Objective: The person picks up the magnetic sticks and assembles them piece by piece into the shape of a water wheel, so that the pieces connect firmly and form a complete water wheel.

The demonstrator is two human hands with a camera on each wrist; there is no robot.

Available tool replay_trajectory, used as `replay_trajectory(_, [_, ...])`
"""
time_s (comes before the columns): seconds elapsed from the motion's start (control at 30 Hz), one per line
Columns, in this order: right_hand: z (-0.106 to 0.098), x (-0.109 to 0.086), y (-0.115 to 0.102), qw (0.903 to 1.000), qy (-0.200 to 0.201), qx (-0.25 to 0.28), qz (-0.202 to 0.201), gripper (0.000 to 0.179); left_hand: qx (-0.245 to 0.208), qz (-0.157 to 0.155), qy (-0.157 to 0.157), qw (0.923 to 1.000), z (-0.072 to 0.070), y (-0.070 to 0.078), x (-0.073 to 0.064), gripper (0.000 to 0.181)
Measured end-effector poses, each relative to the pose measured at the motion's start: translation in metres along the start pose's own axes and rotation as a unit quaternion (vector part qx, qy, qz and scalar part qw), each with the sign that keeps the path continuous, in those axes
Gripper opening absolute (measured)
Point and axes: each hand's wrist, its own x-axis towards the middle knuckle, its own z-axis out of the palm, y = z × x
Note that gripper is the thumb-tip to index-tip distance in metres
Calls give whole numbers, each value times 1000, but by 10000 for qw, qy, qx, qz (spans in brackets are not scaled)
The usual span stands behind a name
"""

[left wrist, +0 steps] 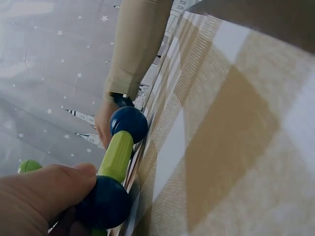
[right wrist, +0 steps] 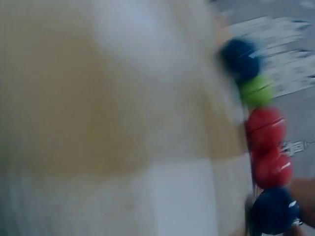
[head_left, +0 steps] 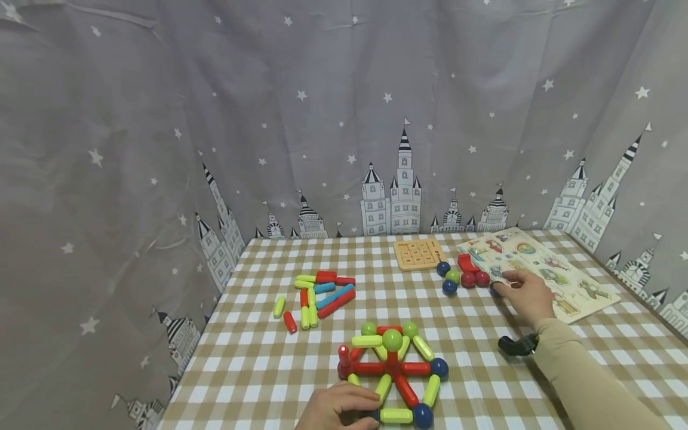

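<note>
My left hand (head_left: 337, 408) is at the near left corner of a wheel-shaped build of rods and balls (head_left: 394, 369). Its thumb and fingers pinch a dark blue ball (left wrist: 102, 202), which joins a lime rod (left wrist: 117, 156) leading to another blue ball (left wrist: 129, 123). A green ball (head_left: 392, 340) tops the upright red rod at the build's centre. Far to the right, my right hand (head_left: 529, 297) reaches down to a dark blue ball (right wrist: 273, 211), fingertips closed about it. Two red balls (right wrist: 266, 129) sit right beside that ball. The right wrist view is blurred.
Loose lime, red and blue rods (head_left: 335, 301) lie at the middle left. Behind the balls are a wooden number puzzle (head_left: 419, 255) and a red block (head_left: 466, 263). A picture puzzle board (head_left: 583, 301) lies at the right. Starry grey curtain (head_left: 301, 149) hangs behind the checked cloth.
</note>
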Motion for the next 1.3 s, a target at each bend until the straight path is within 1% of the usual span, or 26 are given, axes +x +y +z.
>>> replay_trajectory(0.03, [1, 2, 5, 9997, -197, -121, -14, 52, -59, 2, 16, 10000, 1, 0, -1, 25])
replay_trajectory(0.13, [7, 4, 14, 9978, -532, -356, -189, 51, -190, 73, 68, 9998, 2, -2, -3, 24])
replay_trajectory(0.2, [8, 4, 12, 9955, -720, -467, -395, 47, -156, 192, 117, 9996, 2, -2, -3, 23])
replay_trajectory(0.27, [6, 3, 0, 9893, -1210, -516, -635, 40, -95, 304, 164, 9994, 2, -3, -2, 22])
replay_trajectory(0.33, [2, -1, -22, 9785, -1802, -455, -898, 36, -31, 363, 179, 9992, 2, -3, 0, 22])
replay_trajectory(0.4, [0, -6, -53, 9674, -2250, -196, -1150, 32, -18, 335, 161, 9993, 1, -2, -1, 22])
replay_trajectory(0.47, [2, -13, -91, 9582, -2485, 211, -1404, 31, 41, 274, 142, 9995, -1, -1, -2, 22])
replay_trajectory(0.53, [6, -20, -132, 9470, -2590, 591, -1807, 30, 124, 210, 121, 9996, -2, -1, -4, 23])
replay_trajectory(0.57, [8, -24, -153, 9373, -2701, 783, -2057, 29, 170, 183, 112, 9996, -3, 0, -4, 23])
replay_trajectory(0.6, [12, -29, -173, 9253, -2838, 949, -2331, 29, 209, 152, 108, 9996, -3, 0, -5, 23])
replay_trajectory(0.67, [20, -38, -210, 8959, -3212, 1183, -2833, 27, 269, 117, 97, 9995, -3, 0, -5, 23])
replay_trajectory(0.7, [25, -42, -225, 8804, -3389, 1244, -3076, 27, 267, 113, 96, 9995, -3, -1, -4, 23])
replay_trajectory(0.77, [35, -50, -249, 8546, -3744, 1254, -3373, 25, 171, 125, 85, 9997, -3, -1, -4, 22])
replay_trajectory(0.8, [40, -53, -258, 8454, -3888, 1177, -3469, 25, 140, 179, 87, 9997, -2, -1, -3, 22])
replay_trajectory(0.9, [54, -61, -272, 8267, -4224, 805, -3629, 25, 52, 333, 74, 9994, -1, -1, -3, 22])
replay_trajectory(0.97, [60, -65, -275, 8187, -4405, 576, -3637, 24, 3, 354, 59, 9994, 0, -1, -2, 22])
replay_trajectory(1.07, [67, -69, -275, 8129, -4604, 357, -3549, 23, -51, 272, 38, 9996, 0, -1, -3, 23])
replay_trajectory(1.17, [71, -72, -273, 8151, -4667, 258, -3422, 23, -119, 200, 25, 9997, 0, 0, -3, 23])
replay_trajectory(1.23, [72, -73, -273, 8167, -4640, 183, -3426, 24, -176, 181, 26, 9997, 0, 0, -4, 23])
replay_trajectory(1.3, [72, -73, -273, 8204, -4630, 106, -3355, 32, -226, 158, 39, 9996, -1, 0, -5, 23])
